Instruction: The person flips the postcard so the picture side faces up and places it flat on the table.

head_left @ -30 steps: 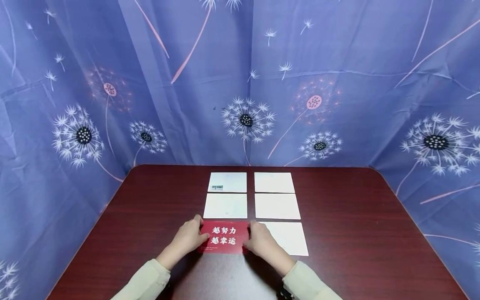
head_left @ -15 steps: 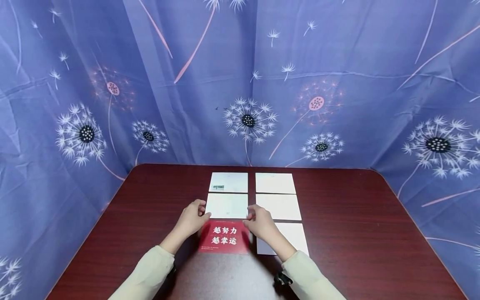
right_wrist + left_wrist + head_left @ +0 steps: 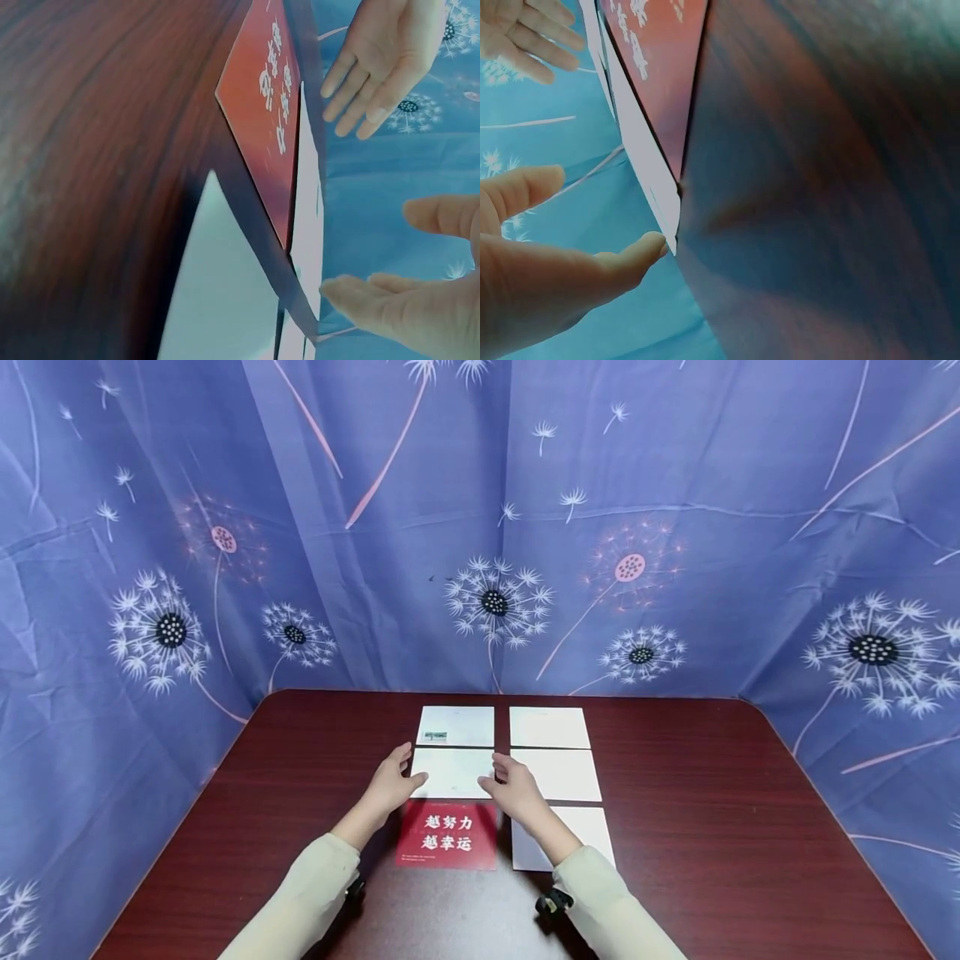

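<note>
Hands: your left grip (image 3: 385, 788) and right grip (image 3: 521, 792) have moved up from the red postcard (image 3: 446, 833) to either side of the middle-left white card (image 3: 453, 766); fingers relaxed, holding nothing.
Middle-left card: flat on the bench (image 3: 697, 818), between the red postcard and upper-left white card (image 3: 455, 725); probably light, stiffish, easily creased, so pinch its short side edges.
Right-hand column: upper-right (image 3: 549, 725), middle-right (image 3: 566, 774) and lower-right white cards (image 3: 588, 824) lie alongside; your right fingers and wrist overhang the last two, so likely mind those.
Dandelion curtain (image 3: 375, 618): behind the bench, out of the way.
</note>
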Motion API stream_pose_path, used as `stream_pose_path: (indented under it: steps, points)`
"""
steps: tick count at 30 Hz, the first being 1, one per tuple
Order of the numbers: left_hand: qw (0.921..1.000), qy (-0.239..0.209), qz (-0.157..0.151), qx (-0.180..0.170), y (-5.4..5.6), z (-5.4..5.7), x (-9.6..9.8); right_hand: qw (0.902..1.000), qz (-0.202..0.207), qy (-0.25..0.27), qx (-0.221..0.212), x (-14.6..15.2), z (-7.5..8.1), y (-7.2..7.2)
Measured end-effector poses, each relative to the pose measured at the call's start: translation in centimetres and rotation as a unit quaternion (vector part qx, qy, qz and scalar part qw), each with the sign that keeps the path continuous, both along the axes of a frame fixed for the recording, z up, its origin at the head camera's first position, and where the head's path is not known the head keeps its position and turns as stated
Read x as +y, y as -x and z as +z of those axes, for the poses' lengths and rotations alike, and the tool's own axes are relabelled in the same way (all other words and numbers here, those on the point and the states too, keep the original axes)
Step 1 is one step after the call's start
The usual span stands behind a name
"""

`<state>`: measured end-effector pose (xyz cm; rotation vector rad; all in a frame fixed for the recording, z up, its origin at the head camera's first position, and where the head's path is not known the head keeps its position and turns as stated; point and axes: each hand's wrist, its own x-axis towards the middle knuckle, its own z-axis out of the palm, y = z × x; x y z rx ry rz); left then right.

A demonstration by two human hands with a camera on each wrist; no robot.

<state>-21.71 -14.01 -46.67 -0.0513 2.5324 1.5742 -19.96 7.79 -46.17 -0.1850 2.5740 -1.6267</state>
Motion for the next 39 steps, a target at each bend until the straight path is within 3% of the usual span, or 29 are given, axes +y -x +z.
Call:
stream_pose_path:
  steps: [10, 22, 31, 39]
  points:
    - [0.9985, -0.043, 0.000, -0.035, 0.7, -0.4, 0.3, 0.9990, -0.009, 0.009, -0.044, -0.9, -0.4, 0.0]
    - [0.9983, -0.035, 0.007, -0.045, 1.1, -0.4, 0.9, 0.9976, -0.035, 0.012, -0.059, -1.8, -0.4, 0.0]
    - [0.9965, -0.055, 0.052, -0.035, 1.5, -0.9, 0.8, 0.9943, -0.063, 0.030, -0.080, -2.0, -0.6, 0.4]
    - [0.9922, -0.071, 0.100, -0.024, 2.0, -1.0, 0.4, 0.9933, -0.089, 0.039, -0.063, -2.3, -1.0, 0.5]
